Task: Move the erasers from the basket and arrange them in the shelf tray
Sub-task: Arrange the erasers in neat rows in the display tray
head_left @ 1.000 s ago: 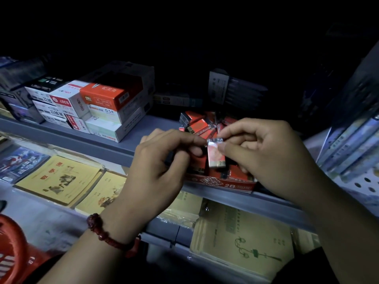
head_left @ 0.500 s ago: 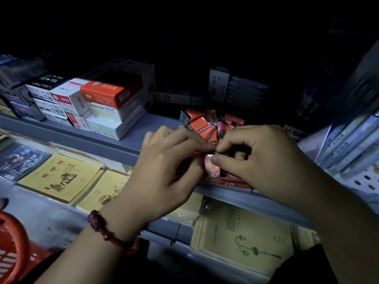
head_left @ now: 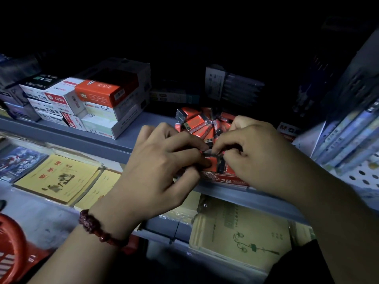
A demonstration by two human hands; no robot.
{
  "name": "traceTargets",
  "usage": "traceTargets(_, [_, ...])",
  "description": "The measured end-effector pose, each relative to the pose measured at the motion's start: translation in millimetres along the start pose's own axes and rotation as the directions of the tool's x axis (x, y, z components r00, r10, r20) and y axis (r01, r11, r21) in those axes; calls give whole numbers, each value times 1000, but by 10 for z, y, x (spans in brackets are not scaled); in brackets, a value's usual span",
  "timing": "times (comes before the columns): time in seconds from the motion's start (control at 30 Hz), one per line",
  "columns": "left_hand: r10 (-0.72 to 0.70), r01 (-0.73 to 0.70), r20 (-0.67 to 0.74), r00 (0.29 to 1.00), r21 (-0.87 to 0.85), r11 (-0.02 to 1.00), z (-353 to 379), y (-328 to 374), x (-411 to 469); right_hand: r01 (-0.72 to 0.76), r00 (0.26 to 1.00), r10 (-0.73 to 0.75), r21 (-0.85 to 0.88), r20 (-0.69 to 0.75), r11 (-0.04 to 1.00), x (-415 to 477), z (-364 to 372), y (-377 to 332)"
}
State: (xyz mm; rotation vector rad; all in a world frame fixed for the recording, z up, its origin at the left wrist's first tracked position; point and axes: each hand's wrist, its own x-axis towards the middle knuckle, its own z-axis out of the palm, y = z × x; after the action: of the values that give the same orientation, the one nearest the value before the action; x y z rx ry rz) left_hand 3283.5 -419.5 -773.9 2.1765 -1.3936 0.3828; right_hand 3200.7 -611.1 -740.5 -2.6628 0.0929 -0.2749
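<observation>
Dim grey shelf, front edge: red 2B tray. One eraser, pinched jointly by my left hand and right hand, long axis seemingly upright, directly above tray's front row; hands equally near. Loose erasers heaped behind.

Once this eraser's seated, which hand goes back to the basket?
Left, probably. The red basket sits at lower left, on the side of the left hand; the right hand would have to cross the left arm. Both hands pinch the eraser at the shelf tray.
</observation>
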Motion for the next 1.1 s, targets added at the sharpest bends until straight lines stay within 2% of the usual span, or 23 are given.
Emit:
traceTargets(0.37, [-10,9,55,998,20,1000,-10,34,-16,13,996,-4,106,-85,994,7,18,97])
traceTargets(0.5, [7,-9,92,996,24,1000,-27,19,-15,25,971,45,284,-236,959,-3,3,146])
traceTargets(0.57, [4,-5,81,997,8,1000,-17,-2,-17,23,942,85,319,-323,948,-7,-10,161])
traceTargets(0.7, [-49,47,-16,999,-94,994,40,-22,-10,21,904,92,258,-417,966,-27,18,148])
traceTargets(0.83, [-176,141,-171,969,-197,970,60,-52,7,-31,908,112,202,-405,979,-8,91,149])
traceTargets(1.1, [-249,209,-166,954,-226,951,105,-90,0,-153,900,168,69,-402,986,55,212,53])
